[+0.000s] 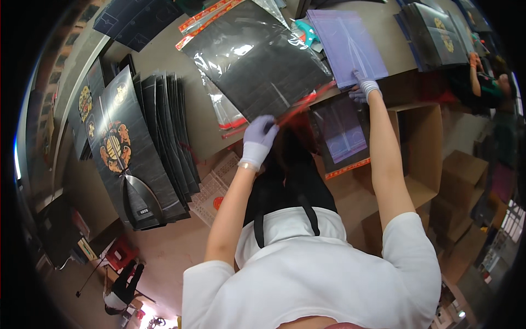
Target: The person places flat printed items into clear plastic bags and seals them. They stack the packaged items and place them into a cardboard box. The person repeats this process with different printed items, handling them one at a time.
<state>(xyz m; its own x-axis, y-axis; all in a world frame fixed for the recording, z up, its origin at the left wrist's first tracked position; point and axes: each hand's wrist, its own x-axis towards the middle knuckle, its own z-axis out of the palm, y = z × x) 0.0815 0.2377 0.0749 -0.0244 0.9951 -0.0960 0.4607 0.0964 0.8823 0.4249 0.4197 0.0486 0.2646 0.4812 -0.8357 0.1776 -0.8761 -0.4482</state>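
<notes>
Both my hands wear pale gloves. My left hand [259, 137] pinches the red adhesive strip [307, 103] at the near edge of a clear plastic bag [257, 60] that holds a flat black sheet and lies on the brown table [164, 55]. My right hand [363, 88] reaches further out and grips the near corner of a stack of purple sheets [345, 41], fingers on top and thumb below. Just below that hand, another bagged dark sheet with a red edge [342, 134] sits at the table's edge.
A fanned stack of flat black pieces with gold and orange emblems [137, 148] lies at the left. An open cardboard box [424, 142] stands at the right, with more boxes beyond. Dark booklets [438, 33] are stacked far right, near another person [485, 82].
</notes>
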